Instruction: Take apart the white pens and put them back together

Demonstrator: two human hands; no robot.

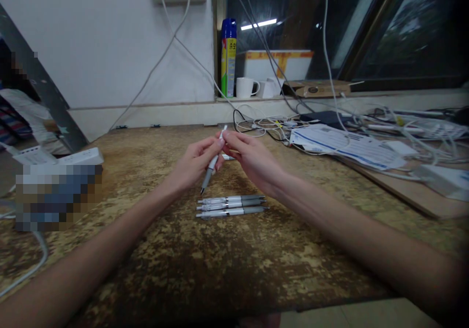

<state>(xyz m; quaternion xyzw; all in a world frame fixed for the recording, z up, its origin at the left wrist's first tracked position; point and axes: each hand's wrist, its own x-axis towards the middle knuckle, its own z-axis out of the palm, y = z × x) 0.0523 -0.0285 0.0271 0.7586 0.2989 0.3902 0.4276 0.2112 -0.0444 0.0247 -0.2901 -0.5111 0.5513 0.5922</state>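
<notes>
Both my hands meet above the middle of the worn wooden table (pixel 164 250). My left hand (pixel 200 159) is closed around a white pen with a grey grip (pixel 210 168), its dark tip pointing down and toward me. My right hand (pixel 249 154) pinches the pen's upper, clicker end between thumb and fingers. Nearer to me, several similar white and grey pens (pixel 230 206) lie side by side with their tips to the right. Part of another white object (pixel 227 157) shows on the table behind my hands; my fingers partly hide it.
Tangled cables (pixel 264 123) and a printed sheet (pixel 344 145) lie at the back right, beside a thin board (pixel 403 198). A white power strip (pixel 80 156) and a blurred-out item are at left. A spray can (pixel 228 59) and a white mug (pixel 246 87) stand on the sill.
</notes>
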